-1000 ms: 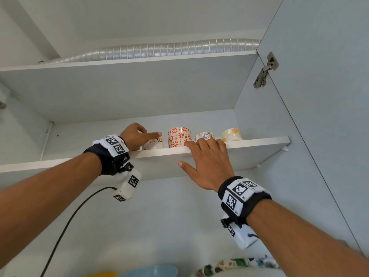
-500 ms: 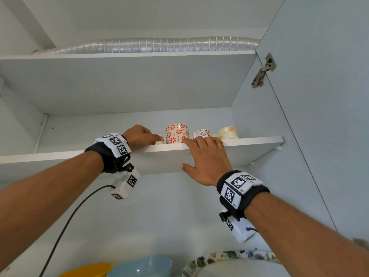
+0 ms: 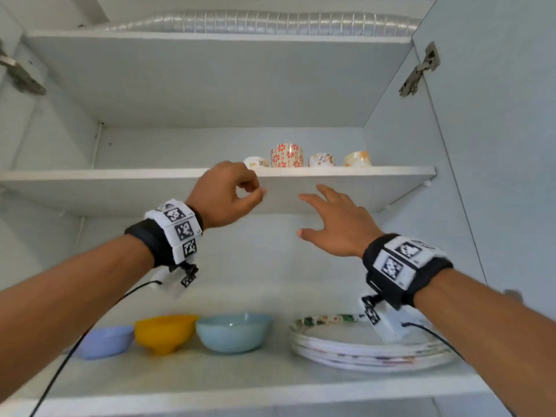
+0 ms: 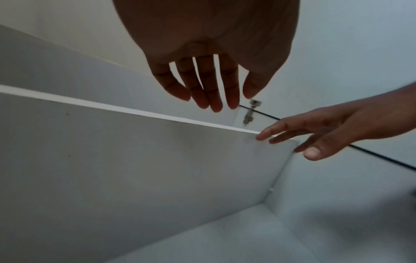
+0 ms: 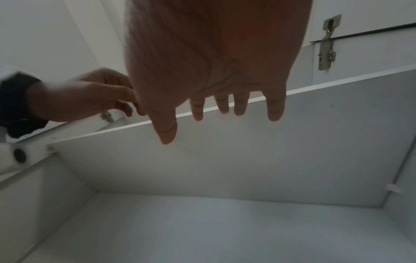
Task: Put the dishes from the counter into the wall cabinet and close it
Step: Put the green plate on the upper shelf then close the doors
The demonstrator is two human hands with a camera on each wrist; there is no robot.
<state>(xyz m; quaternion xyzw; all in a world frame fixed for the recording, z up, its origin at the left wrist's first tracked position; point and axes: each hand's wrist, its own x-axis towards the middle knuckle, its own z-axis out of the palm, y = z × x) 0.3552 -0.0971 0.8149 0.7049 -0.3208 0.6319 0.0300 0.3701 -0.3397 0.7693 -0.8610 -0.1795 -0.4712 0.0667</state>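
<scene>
Several cups stand in a row on the cabinet's middle shelf (image 3: 346, 176): a small white cup (image 3: 255, 161), a red-flowered cup (image 3: 286, 155), a small patterned cup (image 3: 321, 160) and an orange-marked cup (image 3: 357, 158). My left hand (image 3: 252, 191) hangs just below the shelf's front edge under the white cup, fingers loosely curled and holding nothing. My right hand (image 3: 319, 212) hovers beside it with its fingers spread, also below the shelf. The wrist views show both hands, the left hand (image 4: 213, 99) and the right hand (image 5: 216, 113), empty under the shelf's underside.
On the bottom shelf (image 3: 240, 383) sit a lilac bowl (image 3: 103, 341), a yellow bowl (image 3: 164, 331), a light blue bowl (image 3: 233, 331) and a stack of plates (image 3: 361, 350). The right door (image 3: 496, 145) stands open on its hinge (image 3: 419, 70). Cables trail from both wrists.
Both hands have left the middle shelf and dropped below its front edge. The left hand has let go of the small white cup. The view has tilted down onto the bottom shelf.
</scene>
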